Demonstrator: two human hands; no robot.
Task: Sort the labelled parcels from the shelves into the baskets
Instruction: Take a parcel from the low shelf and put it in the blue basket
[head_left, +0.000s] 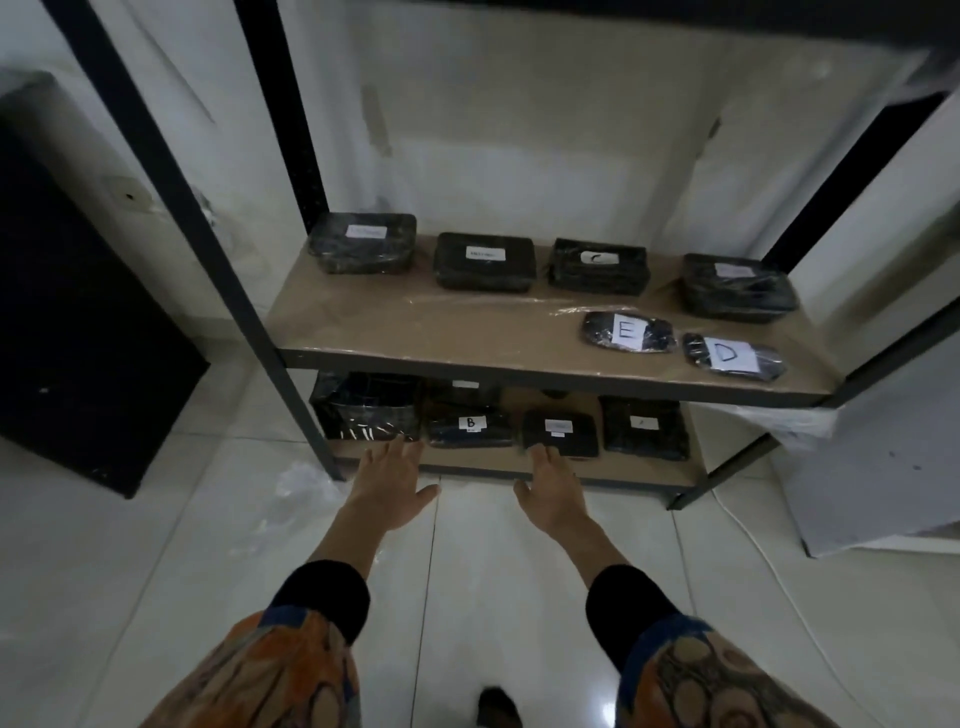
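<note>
2 hands reach out, and they hold nothing. The left hand (395, 486) and the right hand (551, 491) both have straight fingers, spread apart, palms down.

Just past the right fingertips (540, 457) lies a small parcel (560, 435), black with a white label on top. It is too close to tell if the fingers touch it. Just past the left fingertips (401, 448), a bit to the right, lies parcel B (470, 427). Left of it sits a big shiny parcel (363, 408). Behind B peeks a hidden parcel (465, 388). Right of the right hand is a flat parcel (644, 427). That makes 5 parcels to count on the bottom shelf (649, 472). They lie flat, labels up, long sides going left to right.

Above both hands is the upper shelf (415, 332) with 6 parcels. 4 sit in a back row: the far-left parcel (362, 244), the second parcel (485, 261), parcel C (598, 266) and the far-right parcel (737, 285). 2 small ones lie nearer, up and right of the right hand: parcel E (627, 333) and parcel D (732, 356), side by side. Their long sides also go left to right, dipping a little at the right end.

Far left of the left hand stands 1 black cabinet (78, 312). Right of the right hand, 1 white cord (753, 545) runs over the floor.
</note>
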